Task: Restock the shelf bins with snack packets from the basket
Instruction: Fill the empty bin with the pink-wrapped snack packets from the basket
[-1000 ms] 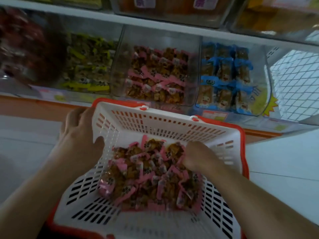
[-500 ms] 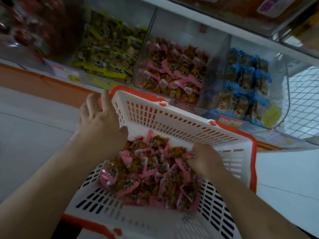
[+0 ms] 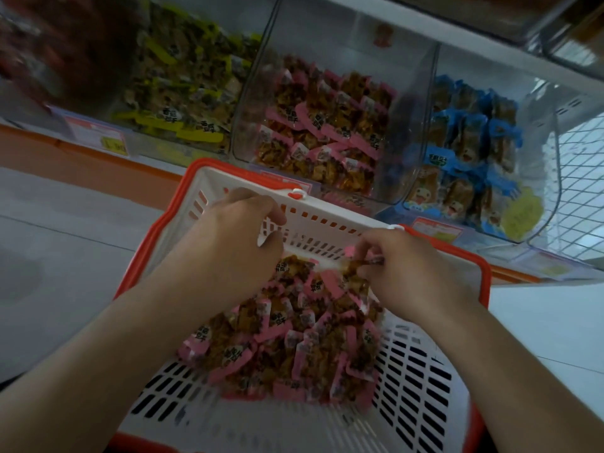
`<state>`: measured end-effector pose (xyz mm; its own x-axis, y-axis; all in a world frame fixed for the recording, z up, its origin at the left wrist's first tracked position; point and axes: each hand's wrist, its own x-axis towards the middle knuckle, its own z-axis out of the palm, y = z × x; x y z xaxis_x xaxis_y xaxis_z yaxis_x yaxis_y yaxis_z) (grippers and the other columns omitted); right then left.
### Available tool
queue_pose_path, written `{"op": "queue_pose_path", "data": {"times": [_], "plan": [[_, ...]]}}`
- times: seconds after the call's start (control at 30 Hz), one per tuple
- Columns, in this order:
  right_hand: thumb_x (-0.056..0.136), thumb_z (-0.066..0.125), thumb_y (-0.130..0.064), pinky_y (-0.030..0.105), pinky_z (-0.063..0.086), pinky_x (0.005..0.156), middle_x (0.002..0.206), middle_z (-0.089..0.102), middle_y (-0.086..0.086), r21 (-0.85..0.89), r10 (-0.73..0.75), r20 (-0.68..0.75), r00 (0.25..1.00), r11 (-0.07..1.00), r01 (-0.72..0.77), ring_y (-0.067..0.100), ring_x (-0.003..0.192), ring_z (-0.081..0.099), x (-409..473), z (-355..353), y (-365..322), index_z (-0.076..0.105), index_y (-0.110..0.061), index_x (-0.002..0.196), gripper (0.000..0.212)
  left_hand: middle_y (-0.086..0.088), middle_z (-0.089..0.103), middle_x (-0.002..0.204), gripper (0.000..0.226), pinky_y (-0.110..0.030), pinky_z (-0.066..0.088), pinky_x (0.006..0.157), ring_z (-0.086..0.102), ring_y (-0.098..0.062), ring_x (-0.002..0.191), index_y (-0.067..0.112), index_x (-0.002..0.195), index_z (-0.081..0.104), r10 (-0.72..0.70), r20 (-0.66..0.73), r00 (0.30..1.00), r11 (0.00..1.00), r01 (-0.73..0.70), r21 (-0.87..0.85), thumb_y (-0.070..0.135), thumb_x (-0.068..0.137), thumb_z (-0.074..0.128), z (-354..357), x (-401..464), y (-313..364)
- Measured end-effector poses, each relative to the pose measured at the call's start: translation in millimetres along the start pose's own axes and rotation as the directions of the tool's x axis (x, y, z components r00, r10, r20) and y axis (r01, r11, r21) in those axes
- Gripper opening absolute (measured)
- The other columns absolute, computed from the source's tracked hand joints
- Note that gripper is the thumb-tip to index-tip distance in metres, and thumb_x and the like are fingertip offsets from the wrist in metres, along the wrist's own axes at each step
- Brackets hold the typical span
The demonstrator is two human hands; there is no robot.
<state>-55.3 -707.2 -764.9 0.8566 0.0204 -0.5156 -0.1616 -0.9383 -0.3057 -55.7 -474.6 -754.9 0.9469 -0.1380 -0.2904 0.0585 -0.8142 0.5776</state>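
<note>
At the bottom of the frame sits one white basket (image 3: 421,380) with a red rim, and in its middle lies a big heap of pink snack packets (image 3: 287,341) — too many and too jumbled to count. Two hands reach in from the lower corners. The left hand (image 3: 235,237), in the middle of the frame, has its fingers curled down by the far wall of the basket; I cannot tell if it holds anything. The right hand (image 3: 405,269) pinches a small bunch of pink packets at the top of the heap. Those packets are small and slippery, so some could slide out of a loose pinch and drop on the floor — or land in the wrong bin. Farther up stand three clear bins that show well: the yellow bin (image 3: 183,93) at upper left, the pink bin (image 3: 330,122) in the middle, and the blue bin (image 3: 474,152) at right. The pink one matches the basket.
</note>
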Motion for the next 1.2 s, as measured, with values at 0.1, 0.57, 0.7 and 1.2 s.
{"op": "queue_pose_path", "data": {"times": [0.1,0.57,0.7,1.2], "plan": [[0.099,0.069,-0.015,0.032,0.058,0.085,0.125,0.068,-0.009,-0.013,-0.058,0.063,0.996,0.998,0.059,0.017,0.112,0.065,2,-3,-2,0.063,-0.034,0.086,0.024,0.017,0.058,0.121,0.018,-0.003,0.041,0.068,0.053,-0.002,0.104,0.034,0.118,0.065,0.001,0.036,0.999,0.999,0.0,-0.034,0.031,0.101,0.059,3,4,3],[0.099,0.07,-0.032,0.05,0.064,0.077,0.099,0.08,-0.003,0.759,-0.207,-0.019,0.978,0.634,0.149,0.021,0.089,0.076,-3,-35,-13,0.063,-0.026,0.115,0.018,0.001,0.074,0.093,0.073,-0.047,0.064,0.08,0.075,-0.022,0.078,0.057,0.126,0.056,-0.002,0.07,0.998,0.75,0.048,-0.66,0.006,0.082,0.084,-1,2,29],[0.097,0.074,-0.034,0.051,0.064,0.079,0.086,0.079,-0.005,0.75,-0.069,-0.185,0.98,0.634,0.186,0.017,0.078,0.076,-3,-29,-14,0.066,-0.027,0.104,0.013,0.011,0.071,0.112,0.074,-0.035,0.063,0.068,0.074,-0.025,0.077,0.057,0.125,0.059,0.074,0.07,0.995,0.731,-0.006,-0.682,0.0,0.084,0.08,3,-2,35],[0.105,0.061,-0.031,0.033,0.051,0.06,0.081,0.07,-0.008,0.646,0.007,-0.385,0.923,0.717,0.264,0.015,0.072,0.066,-2,-45,11,0.069,-0.033,0.089,0.018,0.015,0.078,0.086,0.06,-0.024,0.059,0.077,0.074,-0.002,0.082,0.056,0.117,0.068,0.007,-0.007,1.0,0.874,-0.009,-0.486,0.022,0.073,0.091,2,35,61]]}}
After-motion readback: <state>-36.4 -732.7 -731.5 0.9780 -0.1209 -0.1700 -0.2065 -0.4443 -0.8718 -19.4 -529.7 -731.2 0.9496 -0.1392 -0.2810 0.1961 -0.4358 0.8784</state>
